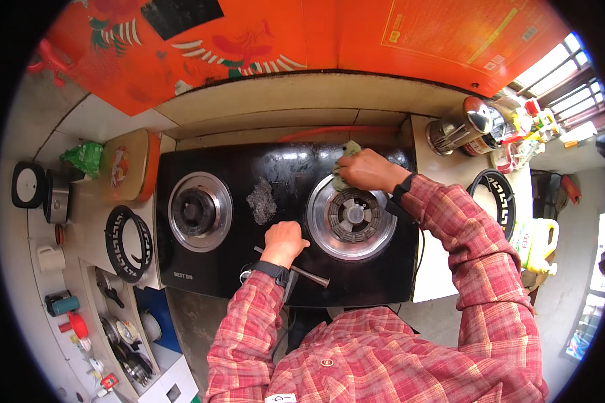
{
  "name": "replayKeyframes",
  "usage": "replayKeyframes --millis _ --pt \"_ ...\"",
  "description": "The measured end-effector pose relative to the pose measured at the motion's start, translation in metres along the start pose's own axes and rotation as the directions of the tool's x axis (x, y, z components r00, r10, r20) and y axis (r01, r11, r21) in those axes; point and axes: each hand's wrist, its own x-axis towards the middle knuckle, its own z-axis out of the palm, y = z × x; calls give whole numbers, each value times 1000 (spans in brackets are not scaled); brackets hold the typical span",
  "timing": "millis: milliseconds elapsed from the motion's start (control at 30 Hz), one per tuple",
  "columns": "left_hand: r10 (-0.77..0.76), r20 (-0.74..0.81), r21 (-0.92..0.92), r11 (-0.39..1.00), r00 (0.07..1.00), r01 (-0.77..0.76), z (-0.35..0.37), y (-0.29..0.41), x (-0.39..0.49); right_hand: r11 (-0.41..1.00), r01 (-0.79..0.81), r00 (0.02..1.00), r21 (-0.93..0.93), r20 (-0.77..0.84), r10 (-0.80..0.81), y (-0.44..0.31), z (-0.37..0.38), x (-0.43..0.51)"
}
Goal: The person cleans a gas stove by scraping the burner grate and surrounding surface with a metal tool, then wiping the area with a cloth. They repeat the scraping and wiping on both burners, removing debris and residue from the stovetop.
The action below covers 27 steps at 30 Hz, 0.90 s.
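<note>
My right hand (pixel 365 170) grips a greenish scrubbing cloth (pixel 352 148) at the upper rim of the right burner's metal drip pan (pixel 318 237). The burner head (pixel 354 214) sits in the pan's middle. My left hand (pixel 284 242), fingers curled, is at the front middle of the black gas stove top (pixel 201 287). A slim metal rod with a flared end (pixel 318 278) passes beneath the left hand and wrist; whether the fingers hold it is hidden. A grey steel wool pad (pixel 262 201) lies between the burners. The left burner (pixel 195 211) has no pan support on it.
Black pan supports stand on the counter, one left (pixel 128 244) and one right (pixel 494 201) of the stove. A tin box (pixel 126 166) is at back left. Metal utensil holder (pixel 443 136), jars and an oil jug (pixel 537 245) stand right. A black cable (pixel 420 254) hangs by the right edge.
</note>
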Motion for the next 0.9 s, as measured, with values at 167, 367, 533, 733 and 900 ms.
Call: replayKeyframes --millis 167,367,533,733,900 --pt "-5 16 26 1000 1000 5 -6 4 4 997 -50 994 54 99 45 -7 -7 20" --pt "-27 47 6 1000 999 26 -10 7 6 864 -502 865 -45 -30 501 -41 -26 6" --pt "14 78 -26 1000 997 -12 -16 4 6 766 -570 809 -297 -39 586 -70 1 21" --pt "111 67 -110 989 991 -104 -13 -7 11 602 -778 626 -180 -137 768 -86 32 46" --pt "192 55 -139 973 980 -183 -6 -12 18 727 -652 758 -217 -173 628 -115 45 60"
